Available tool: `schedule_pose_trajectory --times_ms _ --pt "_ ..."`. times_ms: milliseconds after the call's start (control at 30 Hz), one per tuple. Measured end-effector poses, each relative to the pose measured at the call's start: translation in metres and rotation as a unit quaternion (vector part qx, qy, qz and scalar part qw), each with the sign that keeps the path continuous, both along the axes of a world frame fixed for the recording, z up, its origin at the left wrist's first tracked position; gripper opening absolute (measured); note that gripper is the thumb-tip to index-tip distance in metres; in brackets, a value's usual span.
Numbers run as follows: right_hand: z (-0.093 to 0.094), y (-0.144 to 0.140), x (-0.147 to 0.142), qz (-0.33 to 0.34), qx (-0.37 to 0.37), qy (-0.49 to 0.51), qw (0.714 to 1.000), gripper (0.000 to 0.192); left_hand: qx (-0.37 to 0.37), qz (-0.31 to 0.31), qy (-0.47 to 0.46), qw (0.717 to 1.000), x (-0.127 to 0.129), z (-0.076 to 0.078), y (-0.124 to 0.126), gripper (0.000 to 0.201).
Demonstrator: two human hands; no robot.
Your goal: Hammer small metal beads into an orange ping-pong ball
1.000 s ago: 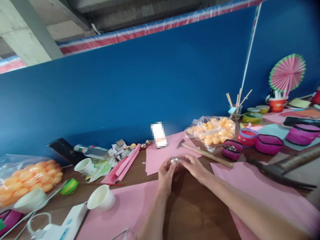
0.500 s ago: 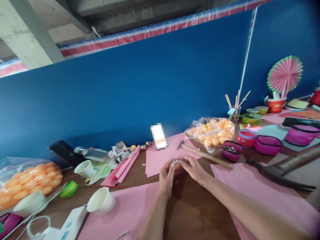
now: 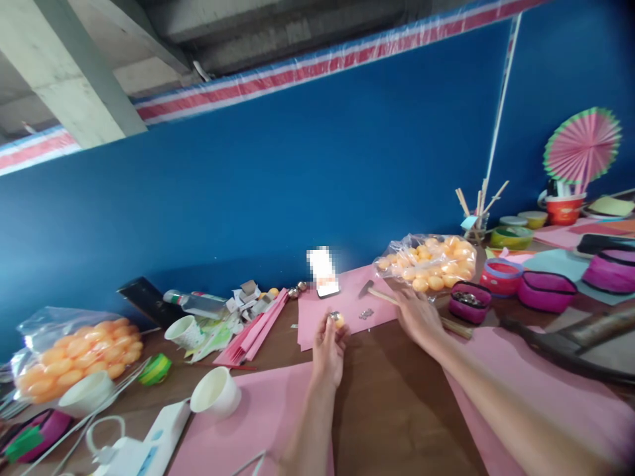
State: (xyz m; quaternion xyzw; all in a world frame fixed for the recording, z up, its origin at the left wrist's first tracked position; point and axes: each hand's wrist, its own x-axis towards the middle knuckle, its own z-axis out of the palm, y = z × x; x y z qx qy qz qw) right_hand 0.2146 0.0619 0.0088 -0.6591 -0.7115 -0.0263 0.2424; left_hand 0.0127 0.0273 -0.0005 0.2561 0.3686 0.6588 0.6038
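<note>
My left hand [image 3: 329, 347] pinches a small orange ball [image 3: 339, 320] with silvery bits on its upper side. The fingers cover much of it. My right hand [image 3: 417, 316] lies over the wooden handle of a small hammer [image 3: 383, 296], fingers stretched forward; whether they press on the handle is hard to see. The hammer rests on pink paper [image 3: 310, 324], its head pointing left. Between the hands is a little heap of silvery metal pieces [image 3: 366, 314], too small to name surely.
A clear bag of orange balls [image 3: 431, 264] sits behind the hammer, another bag [image 3: 74, 357] at far left. A purple pouch [image 3: 469, 304] holds small metal pieces. A large dark hammer [image 3: 550, 347] lies right; a white cup [image 3: 215, 393] and power strip [image 3: 161, 433] are left.
My right hand has left the ball and moved right onto the small hammer's handle. My left hand still holds the ball. The silvery heap now shows on the paper. The view has shifted slightly.
</note>
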Motion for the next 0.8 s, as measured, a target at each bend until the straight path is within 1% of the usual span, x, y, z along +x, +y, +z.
schedule_pose_trajectory --times_ms 33,100,200,300,400,467,533,633,667,800 --pt "-0.002 0.003 0.004 -0.009 -0.026 -0.03 0.999 0.035 0.001 0.006 -0.02 1.0 -0.002 -0.001 0.001 0.043" --pt "-0.005 0.008 0.007 -0.019 -0.06 -0.059 0.996 0.033 0.005 0.011 -0.057 0.998 -0.005 -0.003 0.003 0.04" --pt "-0.006 0.011 0.006 -0.03 -0.075 -0.08 0.994 0.035 0.005 0.02 -0.078 0.997 -0.009 -0.004 0.005 0.037" --pt "-0.002 0.009 0.003 -0.054 -0.058 -0.101 0.992 0.036 0.002 0.03 -0.07 0.997 -0.01 -0.003 0.004 0.035" --pt "0.005 0.002 -0.002 -0.053 -0.004 -0.095 0.994 0.038 0.004 0.044 -0.077 0.996 -0.011 -0.001 0.004 0.034" --pt "0.01 -0.006 -0.008 -0.027 0.047 -0.072 0.996 0.037 0.009 0.061 -0.093 0.994 -0.013 -0.001 0.006 0.032" --pt "0.014 -0.015 -0.017 0.018 0.089 -0.056 0.994 0.033 0.012 0.078 -0.106 0.991 -0.015 -0.002 0.008 0.031" --pt "0.017 -0.027 -0.031 0.107 0.128 -0.065 0.984 0.026 0.004 0.099 -0.104 0.99 -0.017 -0.004 0.01 0.033" --pt "0.017 -0.031 -0.035 0.126 0.139 -0.07 0.98 0.024 0.0 0.102 -0.103 0.989 -0.018 -0.005 0.011 0.033" --pt "0.014 -0.038 -0.045 0.157 0.181 -0.076 0.968 0.019 -0.004 0.115 -0.105 0.988 -0.017 -0.005 0.012 0.03"
